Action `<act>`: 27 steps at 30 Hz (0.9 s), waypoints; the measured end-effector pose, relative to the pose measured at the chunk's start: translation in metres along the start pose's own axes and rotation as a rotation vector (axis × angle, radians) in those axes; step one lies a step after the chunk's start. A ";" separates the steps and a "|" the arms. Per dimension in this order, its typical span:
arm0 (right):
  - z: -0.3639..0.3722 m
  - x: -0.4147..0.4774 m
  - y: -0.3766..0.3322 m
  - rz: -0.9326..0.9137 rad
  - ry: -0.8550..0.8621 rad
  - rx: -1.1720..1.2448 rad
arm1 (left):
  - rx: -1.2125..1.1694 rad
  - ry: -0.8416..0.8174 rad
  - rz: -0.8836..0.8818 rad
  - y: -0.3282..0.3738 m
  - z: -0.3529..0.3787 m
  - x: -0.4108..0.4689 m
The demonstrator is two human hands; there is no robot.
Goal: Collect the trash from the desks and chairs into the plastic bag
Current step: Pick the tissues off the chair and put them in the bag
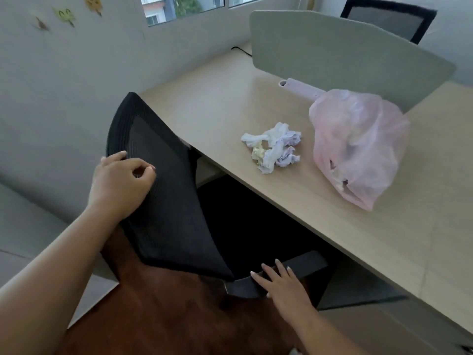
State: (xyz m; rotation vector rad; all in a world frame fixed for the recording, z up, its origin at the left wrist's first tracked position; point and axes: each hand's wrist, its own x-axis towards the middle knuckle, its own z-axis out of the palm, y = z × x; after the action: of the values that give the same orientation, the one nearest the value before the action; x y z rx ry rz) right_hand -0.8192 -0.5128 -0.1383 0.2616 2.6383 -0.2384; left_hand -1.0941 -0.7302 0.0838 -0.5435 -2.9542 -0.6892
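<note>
A pile of crumpled white, yellow and lilac paper trash [272, 147] lies on the light wooden desk [384, 239]. Right of it stands a pink translucent plastic bag [358, 147], partly filled. A black mesh office chair [166, 201] is tucked against the desk's edge. My left hand [120, 185] rests on the top of the chair's backrest with its fingers curled over the rim. My right hand [284, 285] lies with straight fingers on the chair's right armrest [307, 265]. The chair's seat is dark and I see no trash on it.
A grey divider panel [345, 55] stands across the desk behind the bag, with a lilac tube-shaped handle [302, 88] in front of it. A second black chair [389, 19] shows beyond the divider. A white wall with stickers and a window lie to the left.
</note>
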 end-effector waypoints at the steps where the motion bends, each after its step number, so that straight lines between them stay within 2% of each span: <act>1: -0.001 0.000 0.006 0.029 0.001 0.009 | 0.016 0.000 -0.023 0.005 0.006 0.000; 4: -0.008 -0.001 0.020 0.067 -0.001 0.182 | 0.009 0.006 -0.099 0.027 0.020 -0.004; 9: -0.038 -0.001 0.014 -0.052 -0.053 0.639 | -0.035 0.085 -0.214 0.077 0.036 -0.024; 10: -0.045 0.002 0.011 -0.041 0.001 0.732 | -0.037 0.097 -0.239 0.086 0.040 -0.026; 12: -0.058 0.005 0.008 -0.024 0.230 0.829 | -0.043 0.116 -0.280 0.104 0.046 -0.028; 14: -0.069 0.007 0.015 -0.024 0.423 0.714 | -0.039 0.139 -0.302 0.122 0.052 -0.030; 18: -0.081 0.016 0.052 0.001 0.619 0.251 | 0.003 0.169 -0.321 0.156 0.065 -0.035; 20: -0.084 0.019 0.071 0.030 0.645 0.099 | 0.035 0.184 -0.321 0.173 0.075 -0.034; 23: -0.088 0.025 0.098 0.064 0.683 0.052 | 0.093 0.183 -0.332 0.195 0.089 -0.028; 27: -0.094 0.034 0.117 -0.019 0.655 -0.029 | 0.181 0.176 -0.314 0.205 0.093 -0.019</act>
State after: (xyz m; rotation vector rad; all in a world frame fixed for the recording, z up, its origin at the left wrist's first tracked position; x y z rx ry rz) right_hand -0.8637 -0.3747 -0.0864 0.3524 3.2885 -0.1340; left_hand -1.0019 -0.5236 0.0832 -0.0034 -2.9187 -0.4534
